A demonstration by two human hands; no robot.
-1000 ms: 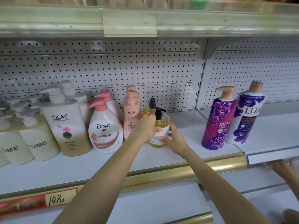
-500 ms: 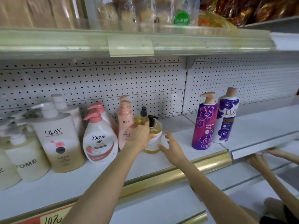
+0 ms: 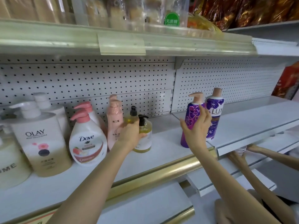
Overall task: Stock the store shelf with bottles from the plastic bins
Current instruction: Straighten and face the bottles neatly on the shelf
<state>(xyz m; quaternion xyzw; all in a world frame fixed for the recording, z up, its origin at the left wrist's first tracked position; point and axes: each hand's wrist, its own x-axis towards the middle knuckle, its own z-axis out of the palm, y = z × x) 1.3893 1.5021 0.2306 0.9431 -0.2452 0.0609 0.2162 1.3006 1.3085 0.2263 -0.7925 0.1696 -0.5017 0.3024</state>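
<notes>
Left hand fingers curl round yellow pump bottle upright on shelf. Right hand, at its 3 o'clock, fingers spread before purple pump bottle; contact unclear

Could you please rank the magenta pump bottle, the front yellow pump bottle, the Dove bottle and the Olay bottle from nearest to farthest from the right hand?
1. magenta pump bottle, directly behind the right hand.
2. front yellow pump bottle, to its left.
3. Dove bottle, further left.
4. Olay bottle, leftmost.
</notes>
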